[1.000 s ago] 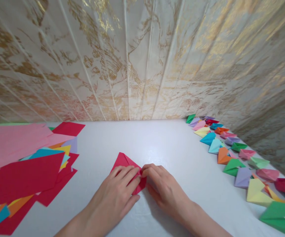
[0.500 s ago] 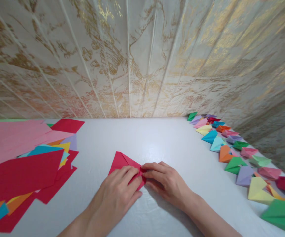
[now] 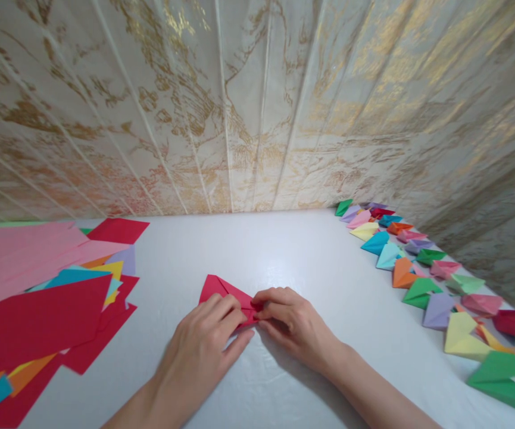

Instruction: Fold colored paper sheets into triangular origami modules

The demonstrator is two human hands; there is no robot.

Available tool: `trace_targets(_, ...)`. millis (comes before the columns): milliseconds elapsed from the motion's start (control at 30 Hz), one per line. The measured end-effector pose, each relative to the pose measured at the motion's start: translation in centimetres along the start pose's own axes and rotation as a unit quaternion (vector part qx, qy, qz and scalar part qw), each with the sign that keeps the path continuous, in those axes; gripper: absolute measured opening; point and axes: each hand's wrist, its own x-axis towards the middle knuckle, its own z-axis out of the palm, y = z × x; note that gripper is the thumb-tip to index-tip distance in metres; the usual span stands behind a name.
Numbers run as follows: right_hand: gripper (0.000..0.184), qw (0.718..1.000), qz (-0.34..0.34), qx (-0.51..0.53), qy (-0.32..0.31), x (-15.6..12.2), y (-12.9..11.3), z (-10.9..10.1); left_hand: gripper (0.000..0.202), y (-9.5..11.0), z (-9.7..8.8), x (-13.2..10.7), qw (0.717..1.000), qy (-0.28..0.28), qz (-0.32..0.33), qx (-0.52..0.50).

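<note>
A red sheet of paper (image 3: pixel 216 285) with folded edges lies on the white table in front of me, partly covered by my hands. My left hand (image 3: pixel 208 333) rests over its near left part, fingers bent and pressed onto it, thumb stretched toward the right corner. With thumb and fingertips together, my right hand (image 3: pixel 293 322) pinches the paper's right corner. The fold under the fingertips is partly hidden.
Loose coloured sheets lie piled at the left, with a large red sheet (image 3: pixel 38 328) and pink sheets (image 3: pixel 20 253) on top. Folded paper pieces, such as a green one (image 3: pixel 498 378), stand in rows along the right edge. A patterned curtain (image 3: pixel 239 119) hangs behind the white table (image 3: pixel 257 244).
The near part of the red paper has been folded upward, so its lower corner no longer shows below my fingers. My left thumb has moved up slightly; the view has shifted a little.
</note>
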Motion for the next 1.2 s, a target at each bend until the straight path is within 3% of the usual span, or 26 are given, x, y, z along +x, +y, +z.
trace_targets(167, 0.018, 0.994, 0.081, 0.069, -0.001, 0.8, -0.6, -0.2, 0.021, -0.4, 0.1, 0.5, 0.997, -0.023, -0.069, -0.016)
trace_targets(367, 0.025, 0.990, 0.120, 0.077, 0.005, 1.7, -0.6, 0.3, 0.022, -0.2, 0.4, 1.0, 0.996, -0.040, -0.077, 0.037)
trace_targets(500, 0.026, 0.989, 0.118, 0.091, 0.009, 1.7, -0.3, 0.6, 0.019, -0.6, 0.9, 1.0, 0.995, -0.042, -0.079, 0.054)
trace_targets(700, 0.015, 0.989, 0.114, 0.099, -0.005, 1.5, -0.2, 0.4, 0.020, -0.7, 1.3, 0.9, 0.995, -0.036, -0.071, 0.059)
trace_targets(1200, 0.031, 0.987, 0.125, 0.101, 0.022, 1.6, -0.2, 1.0, 0.017, -1.4, 1.9, 0.5, 0.996, -0.015, -0.059, 0.060)
